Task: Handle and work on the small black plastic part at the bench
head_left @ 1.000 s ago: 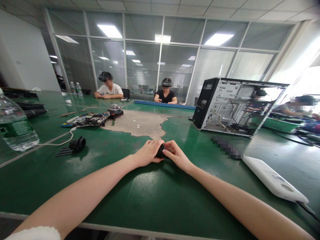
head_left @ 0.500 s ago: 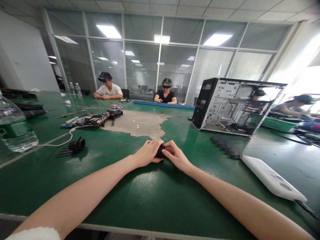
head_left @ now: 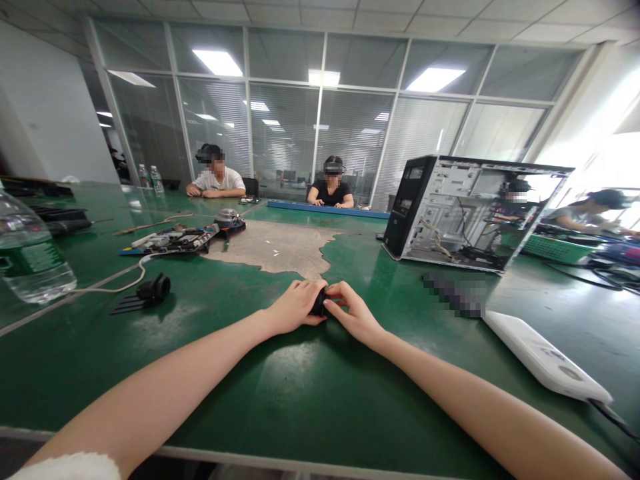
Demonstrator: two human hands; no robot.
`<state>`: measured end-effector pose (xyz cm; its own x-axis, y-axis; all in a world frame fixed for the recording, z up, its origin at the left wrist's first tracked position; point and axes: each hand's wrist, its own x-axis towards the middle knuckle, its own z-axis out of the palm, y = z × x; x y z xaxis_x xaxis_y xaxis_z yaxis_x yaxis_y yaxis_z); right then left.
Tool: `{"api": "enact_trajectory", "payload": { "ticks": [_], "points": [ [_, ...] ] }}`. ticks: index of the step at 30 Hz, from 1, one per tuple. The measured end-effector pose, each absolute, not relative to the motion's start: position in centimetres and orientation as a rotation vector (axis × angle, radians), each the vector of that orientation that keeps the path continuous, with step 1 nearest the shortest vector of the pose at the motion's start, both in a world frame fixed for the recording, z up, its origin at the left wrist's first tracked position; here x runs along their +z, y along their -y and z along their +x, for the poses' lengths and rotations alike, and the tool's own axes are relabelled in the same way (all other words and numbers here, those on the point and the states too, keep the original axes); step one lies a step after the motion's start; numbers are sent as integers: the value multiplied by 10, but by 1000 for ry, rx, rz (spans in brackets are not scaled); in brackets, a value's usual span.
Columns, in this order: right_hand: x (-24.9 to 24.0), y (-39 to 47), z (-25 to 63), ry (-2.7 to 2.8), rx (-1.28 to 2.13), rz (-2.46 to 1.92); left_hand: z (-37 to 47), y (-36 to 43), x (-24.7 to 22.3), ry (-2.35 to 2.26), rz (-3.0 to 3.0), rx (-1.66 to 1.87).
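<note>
A small black part point(head_left: 319, 303), mostly covered by fingers, is held between both hands just above or on the green table point(head_left: 280, 400); its exact kind cannot be made out. My left hand point(head_left: 298, 305) wraps round it from the left, thumb low and fingers over the top. From the right, my right hand point(head_left: 351, 311) pinches its edge between thumb and forefinger. To the left of my hands lies a black plastic piece point(head_left: 150, 292) with a round ring end and several long prongs.
A circuit board point(head_left: 175, 240) lies behind the pronged piece. A water bottle point(head_left: 37, 260) stands far left. An opened computer case point(head_left: 450, 213) stands at the right, before a white power bank-like device point(head_left: 545, 357) with a cable. Two people point(head_left: 332, 190) sit across the table.
Almost nothing differs. Both hands keep their hold on the small black part in the same place, with only a slight shift of the fingers.
</note>
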<state>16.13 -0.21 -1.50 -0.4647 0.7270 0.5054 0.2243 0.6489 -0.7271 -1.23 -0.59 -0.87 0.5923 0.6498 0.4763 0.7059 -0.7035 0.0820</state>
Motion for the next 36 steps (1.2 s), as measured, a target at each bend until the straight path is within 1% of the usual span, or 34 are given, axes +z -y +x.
{"api": "enact_trajectory", "payload": {
  "ticks": [9,17,29,31,36],
  "points": [
    [-19,-2,161,1999,896,-806,-12,5,-10,1152,-2685,-728],
    [-17,1,162,2060,623,-747,-12,4,-11,1141,-2683,-733],
    [-17,1,161,2043,831,-786,-12,5,-9,1149,-2690,-733],
    [-17,1,161,2054,787,-772,-12,6,-9,1152,-2693,-738],
    [-16,2,162,2075,550,-726,-12,6,-9,1160,-2694,-741]
  ]
}}
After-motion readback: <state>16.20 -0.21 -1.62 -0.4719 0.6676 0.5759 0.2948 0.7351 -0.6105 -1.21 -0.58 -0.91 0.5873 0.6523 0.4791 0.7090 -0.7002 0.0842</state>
